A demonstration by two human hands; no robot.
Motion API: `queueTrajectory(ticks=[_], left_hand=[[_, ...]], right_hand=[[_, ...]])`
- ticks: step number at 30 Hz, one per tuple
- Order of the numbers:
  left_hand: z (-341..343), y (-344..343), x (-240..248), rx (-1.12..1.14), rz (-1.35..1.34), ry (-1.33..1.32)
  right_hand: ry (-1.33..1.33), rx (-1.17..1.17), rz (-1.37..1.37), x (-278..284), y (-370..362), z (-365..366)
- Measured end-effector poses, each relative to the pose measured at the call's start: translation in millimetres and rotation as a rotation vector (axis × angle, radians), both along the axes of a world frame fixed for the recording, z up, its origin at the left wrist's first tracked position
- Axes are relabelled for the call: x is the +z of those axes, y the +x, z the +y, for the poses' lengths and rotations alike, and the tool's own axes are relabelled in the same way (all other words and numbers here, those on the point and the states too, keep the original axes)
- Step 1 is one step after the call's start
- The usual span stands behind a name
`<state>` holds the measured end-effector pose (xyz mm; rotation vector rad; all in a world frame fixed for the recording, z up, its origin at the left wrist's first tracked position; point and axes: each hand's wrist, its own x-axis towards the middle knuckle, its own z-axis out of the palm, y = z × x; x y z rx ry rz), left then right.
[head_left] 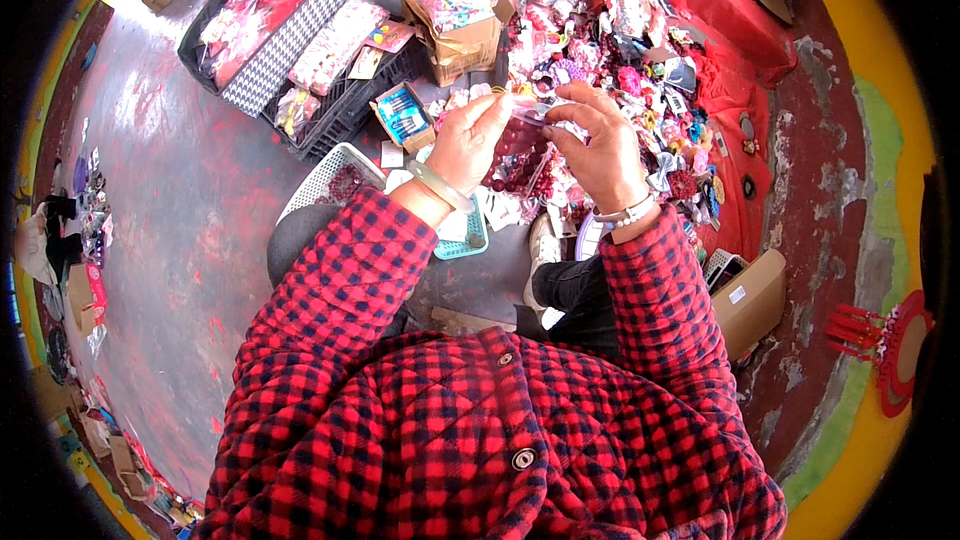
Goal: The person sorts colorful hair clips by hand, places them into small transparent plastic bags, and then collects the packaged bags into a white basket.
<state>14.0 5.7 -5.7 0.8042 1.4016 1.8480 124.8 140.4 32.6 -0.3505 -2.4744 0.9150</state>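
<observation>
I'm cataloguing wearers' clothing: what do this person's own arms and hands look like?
Both sleeves are quilted, in a red and dark check. The left hand is gloveless, with a smooth, pale bangle at its wrist; the right hand, also gloveless, has a pale bracelet.

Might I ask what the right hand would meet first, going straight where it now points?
Beyond the clear bag it seems to hold, the right hand would probably meet the left hand first, though depth is unclear.

Clear plastic (526, 128) indistinct; jacket (470, 420) cut off below; white basket (316, 180) partly hidden.
</observation>
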Motion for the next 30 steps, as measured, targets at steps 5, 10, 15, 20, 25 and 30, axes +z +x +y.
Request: queueTrajectory(ticks=[5, 10, 15, 20, 25, 30], left_hand=[[0.6, 6.1, 4.7, 0.018, -0.101, 0.038], [0.9, 0.7, -1.3, 0.014, 0.024, -0.008], [0.7, 2.9, 4.1, -0.008, -0.047, -0.021], [1.1, 1.8, 2.2, -0.007, -0.120, 0.031], [3.7, 5.9, 12.0, -0.125, -0.291, 0.074], [1.1, 1.3, 6.5, -0.109, -0.206, -0.014]], right_hand=[[-0.110, 0.049, -0.019, -1.7, -1.3, -2.3], [-0.282, 0.076, -0.056, 0.9, -0.4, -3.2], [0.016, 0.084, 0.007, 0.5, -0.9, -1.5], [0.026, 0.043, -0.021, 0.6, -1.8, -3.0], [-0.157, 0.049, -0.075, 1.3, 0.4, 0.7], [-0.067, 0.142, -0.126, 5.0, 4.9, 10.4]])
